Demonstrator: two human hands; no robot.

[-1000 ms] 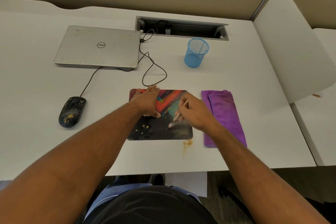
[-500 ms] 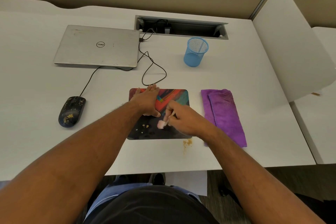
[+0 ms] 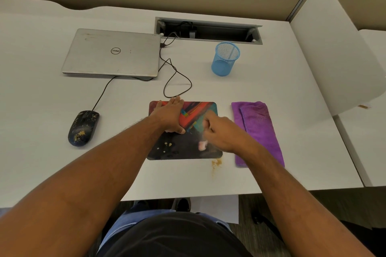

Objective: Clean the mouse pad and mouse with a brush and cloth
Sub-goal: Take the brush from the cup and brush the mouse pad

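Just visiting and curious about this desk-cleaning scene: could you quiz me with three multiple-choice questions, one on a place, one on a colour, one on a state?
1. Where is the mouse?
A. left of the mouse pad
B. on the pad
C. in the cup

2. What colour is the folded cloth?
A. green
B. purple
C. white

3. How is the laptop?
A. open
B. closed
C. standing upright

A: the mouse lies left of the mouse pad.
B: the cloth is purple.
C is wrong, B holds: the laptop lies lid down.

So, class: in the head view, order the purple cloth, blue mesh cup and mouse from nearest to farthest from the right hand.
1. Purple cloth, just right of the right hand.
2. Blue mesh cup, behind it.
3. Mouse, far left.
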